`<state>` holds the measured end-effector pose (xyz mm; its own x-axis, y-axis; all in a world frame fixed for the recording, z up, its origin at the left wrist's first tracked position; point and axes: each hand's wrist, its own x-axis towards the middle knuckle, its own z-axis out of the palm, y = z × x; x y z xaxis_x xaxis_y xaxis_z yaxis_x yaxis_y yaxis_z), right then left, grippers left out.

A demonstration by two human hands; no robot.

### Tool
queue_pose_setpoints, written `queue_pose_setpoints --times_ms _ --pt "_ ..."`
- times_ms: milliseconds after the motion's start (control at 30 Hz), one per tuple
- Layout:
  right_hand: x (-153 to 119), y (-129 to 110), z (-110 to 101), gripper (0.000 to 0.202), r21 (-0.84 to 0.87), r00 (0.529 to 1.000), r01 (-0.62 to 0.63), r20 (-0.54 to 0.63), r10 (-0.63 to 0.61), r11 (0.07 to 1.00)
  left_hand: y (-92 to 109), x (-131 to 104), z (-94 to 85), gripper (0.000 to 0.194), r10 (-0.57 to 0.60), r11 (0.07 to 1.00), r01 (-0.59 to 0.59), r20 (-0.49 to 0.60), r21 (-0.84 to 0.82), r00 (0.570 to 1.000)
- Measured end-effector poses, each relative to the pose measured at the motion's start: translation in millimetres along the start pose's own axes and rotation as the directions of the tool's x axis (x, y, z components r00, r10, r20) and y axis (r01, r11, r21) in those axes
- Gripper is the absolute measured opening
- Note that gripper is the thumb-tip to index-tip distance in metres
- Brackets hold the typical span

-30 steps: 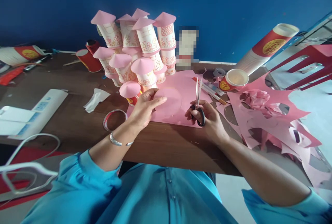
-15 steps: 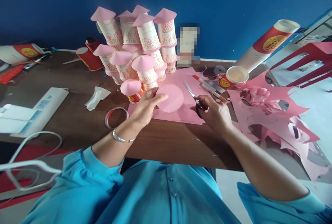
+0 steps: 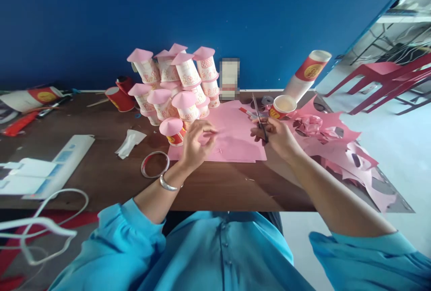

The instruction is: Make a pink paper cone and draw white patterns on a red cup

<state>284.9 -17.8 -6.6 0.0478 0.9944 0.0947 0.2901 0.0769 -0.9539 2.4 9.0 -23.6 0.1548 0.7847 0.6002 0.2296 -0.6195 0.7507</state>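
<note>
The fingers of your left hand [image 3: 197, 147] curl nearly together over pink paper [image 3: 235, 125] on the bench [image 3: 215, 187], any hold unclear, while your right hand [image 3: 281, 136] grips scissors [image 3: 257, 112]; a leftward sweep could topple the stacked cups [image 3: 187, 75] nearby.

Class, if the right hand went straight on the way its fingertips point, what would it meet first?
Probably the left hand: the fingertips of the right hand point towards it across the pink paper. Their heights are unclear, so it might pass above or below.
</note>
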Motion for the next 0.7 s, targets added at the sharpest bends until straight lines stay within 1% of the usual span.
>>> queue_pose_setpoints --times_ms 33,67,100,167,200,267,300,333,367,400,433,467,500,533,567,600,633,667,700 --pt "-4.0 -9.9 5.4 0.058 0.14 0.998 -0.062 0.038 0.057 0.988 1.1 -0.8 -2.4 0.011 0.188 0.974 -0.185 -0.008 0.131 0.982" --pt "-8.3 -19.5 12.2 0.06 0.253 0.995 -0.093 0.067 0.078 0.963 2.0 -1.8 -4.9 0.022 0.345 0.915 -0.336 0.001 0.225 0.939" --pt "-12.1 -28.0 19.9 0.062 0.346 0.993 -0.106 0.085 0.082 0.932 2.8 -2.7 -7.2 0.031 0.455 0.849 -0.44 0.019 0.292 0.89" --pt "-17.2 -39.6 36.3 0.066 0.464 0.987 -0.133 0.138 0.076 0.876 3.6 -4.3 -10.4 0.041 0.566 0.754 -0.538 0.043 0.376 0.823" --pt "-18.0 -42.3 44.0 0.067 0.498 0.987 -0.134 0.143 0.072 0.857 3.7 -4.9 -11.2 0.045 0.599 0.726 -0.567 0.048 0.39 0.8" --pt "-16.5 -42.3 56.4 0.064 0.513 0.986 -0.138 0.156 0.066 0.847 3.5 -5.7 -11.1 0.05 0.635 0.695 -0.601 0.055 0.395 0.77" --pt "-14.5 -40.8 60.5 0.062 0.512 0.989 -0.125 0.137 0.063 0.85 3.5 -5.6 -10.5 0.051 0.632 0.699 -0.598 0.052 0.392 0.773" --pt "-12.0 -38.8 63.1 0.063 0.512 0.992 -0.107 0.109 0.059 0.852 3.6 -5.3 -9.6 0.05 0.607 0.725 -0.571 0.036 0.384 0.794" --pt "-9.3 -37.1 64.3 0.063 0.508 0.996 -0.084 0.076 0.052 0.858 4.0 -4.5 -8.7 0.047 0.551 0.778 -0.515 0.002 0.359 0.834" --pt "-6.6 -35.7 64.1 0.064 0.495 0.998 -0.061 0.05 0.041 0.867 4.7 -3.3 -7.7 0.042 0.456 0.854 -0.423 -0.048 0.303 0.888" --pt "-4.1 -34.8 62.8 0.064 0.475 0.999 -0.039 0.031 0.027 0.879 5.7 -1.7 -6.9 0.037 0.32 0.934 -0.295 -0.1 0.203 0.942" --pt "-1.8 -34.3 60.8 0.064 0.449 1.0 -0.019 0.019 0.012 0.893 6.9 0.0 -6.1 0.034 0.147 0.988 -0.141 -0.127 0.055 0.981" --pt "0.0 -34.0 58.4 0.064 0.421 1.0 -0.003 0.013 -0.003 0.907 8.1 1.9 -5.5 0.033 -0.037 0.993 0.024 -0.107 -0.119 0.994" --pt "1.4 -33.6 56.2 0.063 0.395 1.0 0.01 0.009 -0.015 0.919 9.2 3.5 -4.9 0.037 -0.195 0.944 0.178 -0.036 -0.28 0.98" --pt "2.3 -32.8 54.4 0.063 0.373 1.0 0.019 0.007 -0.024 0.928 10.1 4.7 -4.3 0.045 -0.31 0.864 0.309 0.062 -0.397 0.949" --pt "2.8 -31.6 53.3 0.064 0.356 1.0 0.024 0.008 -0.029 0.934 10.7 5.5 -3.6 0.052 -0.38 0.784 0.41 0.161 -0.465 0.911" --pt "3.0 -30.0 52.9 0.064 0.343 0.999 0.024 0.015 -0.031 0.939 11.1 5.8 -2.8 0.056 -0.415 0.725 0.481 0.244 -0.493 0.877" --pt "2.8 -27.9 53.4 0.064 0.334 0.999 0.021 0.024 -0.031 0.942 11.3 5.5 -1.7 0.055 -0.433 0.691 0.527 0.3 -0.495 0.85" --pt "2.5 -25.7 54.5 0.065 0.327 0.999 0.02 0.034 -0.032 0.945 11.3 4.9 -0.5 0.052 -0.448 0.676 0.555 0.328 -0.484 0.832"
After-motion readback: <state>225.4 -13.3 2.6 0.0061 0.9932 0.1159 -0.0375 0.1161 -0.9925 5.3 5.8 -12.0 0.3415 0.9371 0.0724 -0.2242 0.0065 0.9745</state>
